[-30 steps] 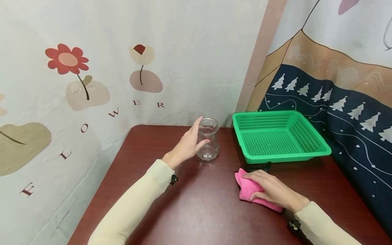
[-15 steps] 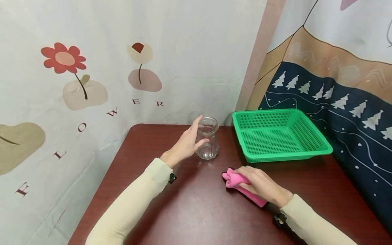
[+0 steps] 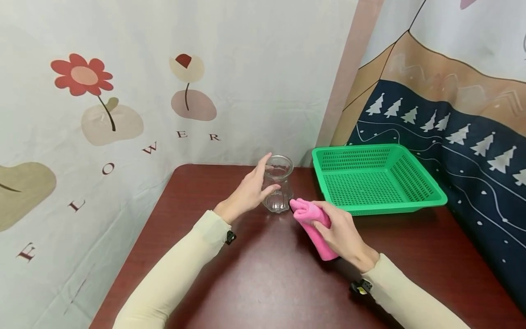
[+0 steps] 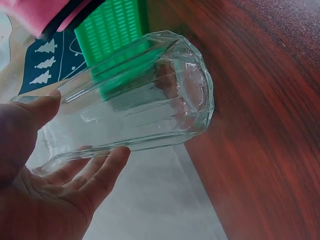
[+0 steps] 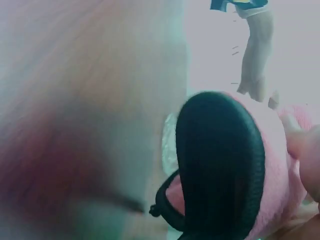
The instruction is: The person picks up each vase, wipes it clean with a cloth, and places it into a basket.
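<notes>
**Head view: glass jar could tip off its loose hold**

Head view shows the clear ribbed glass jar [image 3: 278, 190] upright on the dark red wooden table [image 3: 263, 278], beside the green plastic mesh basket [image 3: 376, 180]. The left hand [image 3: 248, 195] cups it with loosely curved fingers; the right hand [image 3: 341, 233], fingers clamped on the pink folded cloth [image 3: 313, 219], nears its side. A firm push from the cloth might slide or topple the jar.

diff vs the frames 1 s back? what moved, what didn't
The right hand gathered up the pink cloth, which earlier lay flat under it near the table's front, and carried it left and away from the person, up to the glass jar. The left hand stays cupped on the jar; jar and green basket have not moved on the table.
</notes>
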Demonstrator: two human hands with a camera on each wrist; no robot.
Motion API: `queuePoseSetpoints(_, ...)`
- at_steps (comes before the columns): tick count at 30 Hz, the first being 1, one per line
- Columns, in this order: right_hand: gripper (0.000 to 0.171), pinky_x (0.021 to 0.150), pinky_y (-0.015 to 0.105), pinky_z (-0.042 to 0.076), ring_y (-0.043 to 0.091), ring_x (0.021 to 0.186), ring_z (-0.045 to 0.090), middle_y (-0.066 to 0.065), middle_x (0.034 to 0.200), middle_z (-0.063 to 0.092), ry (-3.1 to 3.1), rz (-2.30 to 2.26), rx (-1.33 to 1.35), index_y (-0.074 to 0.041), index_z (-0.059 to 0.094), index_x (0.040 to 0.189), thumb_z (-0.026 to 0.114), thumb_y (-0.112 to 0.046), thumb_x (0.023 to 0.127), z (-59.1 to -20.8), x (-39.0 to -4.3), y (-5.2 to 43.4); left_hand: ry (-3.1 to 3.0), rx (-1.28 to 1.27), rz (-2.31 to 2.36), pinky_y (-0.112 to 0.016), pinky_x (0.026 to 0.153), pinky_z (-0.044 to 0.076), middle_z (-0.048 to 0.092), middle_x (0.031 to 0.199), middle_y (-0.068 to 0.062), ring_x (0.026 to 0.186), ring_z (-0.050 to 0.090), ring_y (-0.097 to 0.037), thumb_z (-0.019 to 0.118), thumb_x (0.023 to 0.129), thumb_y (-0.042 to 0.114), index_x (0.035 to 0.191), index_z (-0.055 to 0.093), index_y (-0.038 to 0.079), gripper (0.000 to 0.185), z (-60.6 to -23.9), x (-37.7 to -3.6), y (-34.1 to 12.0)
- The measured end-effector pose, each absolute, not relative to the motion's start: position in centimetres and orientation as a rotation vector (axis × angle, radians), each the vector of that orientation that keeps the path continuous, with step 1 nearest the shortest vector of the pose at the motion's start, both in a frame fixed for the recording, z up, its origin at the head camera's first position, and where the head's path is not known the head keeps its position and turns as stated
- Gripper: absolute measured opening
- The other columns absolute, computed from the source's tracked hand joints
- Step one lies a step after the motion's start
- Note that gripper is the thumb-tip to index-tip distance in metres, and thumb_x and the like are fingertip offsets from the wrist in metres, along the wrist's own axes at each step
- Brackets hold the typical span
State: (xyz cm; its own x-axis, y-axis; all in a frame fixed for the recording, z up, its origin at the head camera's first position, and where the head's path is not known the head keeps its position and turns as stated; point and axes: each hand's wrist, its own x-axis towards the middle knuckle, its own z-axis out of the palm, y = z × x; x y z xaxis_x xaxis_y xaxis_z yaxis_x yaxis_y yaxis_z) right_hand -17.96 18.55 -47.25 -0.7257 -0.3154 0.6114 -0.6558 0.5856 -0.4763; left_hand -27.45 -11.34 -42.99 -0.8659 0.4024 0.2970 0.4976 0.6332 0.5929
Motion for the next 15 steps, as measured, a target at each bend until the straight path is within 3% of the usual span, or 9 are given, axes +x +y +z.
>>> queuePoseSetpoints(6,0.051,0.098,0.055,0.066,0.036,0.114,0.084,0.018,0.132,0.085,-2.312,1.057,0.591,-0.002,0.076,0.143,0.093,0.000,0.095,-46.1,-18.5,17.3,-2.713,-0.773,-1.054,-0.056,0.122,0.059,0.066,0.162,-0.025,0.138,0.075,-0.041,0.082,0.111,0.023,0.185,0.015,0.006,0.101,-42.9,-27.4,-11.5)
queuePoseSetpoints(15,0.052,0.104,0.061,0.067,0.042,0.120,0.081,0.022,0.142,0.081,-2.308,1.217,0.381,-0.002,0.070,0.153,0.088,-0.008,0.104,-44.8,-20.2,15.6,-2.717,-0.820,-1.072,-0.054,0.114,0.065,0.066,0.164,-0.023,0.146,0.071,-0.041,0.083,0.110,0.020,0.185,0.015,0.009,0.102,-42.8,-27.5,-11.9)
